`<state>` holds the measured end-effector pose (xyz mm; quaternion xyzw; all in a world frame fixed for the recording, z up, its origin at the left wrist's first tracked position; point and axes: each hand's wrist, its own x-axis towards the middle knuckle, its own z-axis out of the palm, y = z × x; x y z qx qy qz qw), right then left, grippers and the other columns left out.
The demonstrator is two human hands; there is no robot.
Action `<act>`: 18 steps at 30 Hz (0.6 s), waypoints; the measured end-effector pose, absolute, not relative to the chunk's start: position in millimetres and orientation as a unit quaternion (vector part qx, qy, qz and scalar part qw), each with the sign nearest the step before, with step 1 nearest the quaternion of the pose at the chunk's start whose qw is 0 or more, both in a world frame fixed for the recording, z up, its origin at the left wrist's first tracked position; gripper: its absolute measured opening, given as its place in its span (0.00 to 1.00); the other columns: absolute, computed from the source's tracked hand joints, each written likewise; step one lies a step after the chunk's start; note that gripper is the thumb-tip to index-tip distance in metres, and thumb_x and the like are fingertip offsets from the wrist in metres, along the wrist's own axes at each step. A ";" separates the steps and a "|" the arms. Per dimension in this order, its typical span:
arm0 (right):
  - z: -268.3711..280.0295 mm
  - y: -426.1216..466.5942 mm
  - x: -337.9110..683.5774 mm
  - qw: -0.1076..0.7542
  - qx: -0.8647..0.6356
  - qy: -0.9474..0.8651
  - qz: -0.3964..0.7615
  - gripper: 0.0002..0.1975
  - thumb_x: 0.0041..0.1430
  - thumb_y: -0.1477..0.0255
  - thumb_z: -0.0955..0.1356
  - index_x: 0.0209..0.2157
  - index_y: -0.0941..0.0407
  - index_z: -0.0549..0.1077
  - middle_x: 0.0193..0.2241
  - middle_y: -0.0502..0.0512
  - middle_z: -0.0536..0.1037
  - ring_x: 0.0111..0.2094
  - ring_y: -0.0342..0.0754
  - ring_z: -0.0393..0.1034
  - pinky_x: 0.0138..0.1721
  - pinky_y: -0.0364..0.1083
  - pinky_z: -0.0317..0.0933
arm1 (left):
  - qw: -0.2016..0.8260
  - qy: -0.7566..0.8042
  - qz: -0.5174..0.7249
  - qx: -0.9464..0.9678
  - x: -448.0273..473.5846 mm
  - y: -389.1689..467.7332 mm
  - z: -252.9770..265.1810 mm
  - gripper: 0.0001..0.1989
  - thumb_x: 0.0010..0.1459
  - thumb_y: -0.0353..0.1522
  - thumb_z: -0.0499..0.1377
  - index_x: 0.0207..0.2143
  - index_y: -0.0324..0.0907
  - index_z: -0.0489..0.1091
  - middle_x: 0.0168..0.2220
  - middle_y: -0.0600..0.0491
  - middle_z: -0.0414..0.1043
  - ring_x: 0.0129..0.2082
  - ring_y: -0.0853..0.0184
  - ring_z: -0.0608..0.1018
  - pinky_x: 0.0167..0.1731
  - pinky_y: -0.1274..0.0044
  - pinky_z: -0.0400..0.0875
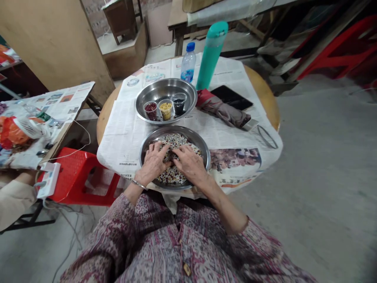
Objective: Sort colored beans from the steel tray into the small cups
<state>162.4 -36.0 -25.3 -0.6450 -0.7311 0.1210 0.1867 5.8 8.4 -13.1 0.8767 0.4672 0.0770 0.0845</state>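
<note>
A steel bowl (205,151) on the table's near side holds a mix of white, dark, red and yellow grains and beans (173,176). My left hand (154,161), with a bangle at the wrist, rests in the mix on the left, fingers apart and slightly bent. My right hand (191,163) lies on the mix from the right, its fingers also apart. Both thumbs point inward, close to each other. Behind stands a second steel bowl (153,90) with small clear cups of dark red beans (150,111), yellow pieces (165,110) and black beans (178,105).
Newspaper covers the round table (266,98). A water bottle (188,63), a teal flask (212,55), a folded umbrella (220,108) and a black tablet-like object (232,97) stand or lie beyond the bowls. At left are a red stool (73,177), a power strip (49,181) and another person's sleeve (16,202).
</note>
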 end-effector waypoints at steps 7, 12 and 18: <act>-38.2 -21.4 162.9 0.254 -0.630 -0.723 0.128 0.17 0.64 0.79 0.58 0.45 0.58 0.76 0.41 0.61 0.79 0.43 0.52 0.71 0.47 0.49 0.64 | 0.139 0.428 0.171 0.876 4.9 23.6 -30.4 0.15 0.61 0.20 0.51 0.45 0.40 0.73 0.41 0.49 0.76 0.45 0.64 0.77 0.52 0.70 0.72; -35.6 -7.2 167.7 0.278 -0.643 -0.710 0.073 0.20 0.60 0.78 0.61 0.51 0.57 0.74 0.48 0.62 0.76 0.50 0.57 0.64 0.49 0.54 0.64 | 0.109 0.415 0.194 0.882 11.0 35.4 -28.1 0.17 0.63 0.23 0.52 0.52 0.41 0.70 0.49 0.48 0.76 0.50 0.63 0.75 0.58 0.66 0.67; -33.4 6.0 167.1 0.199 -0.671 -0.712 0.055 0.16 0.60 0.74 0.63 0.49 0.58 0.74 0.46 0.65 0.74 0.49 0.59 0.63 0.44 0.52 0.63 | 0.074 0.439 0.126 0.886 21.1 50.0 -22.9 0.25 0.59 0.25 0.56 0.59 0.39 0.64 0.58 0.43 0.66 0.59 0.55 0.66 0.60 0.62 0.64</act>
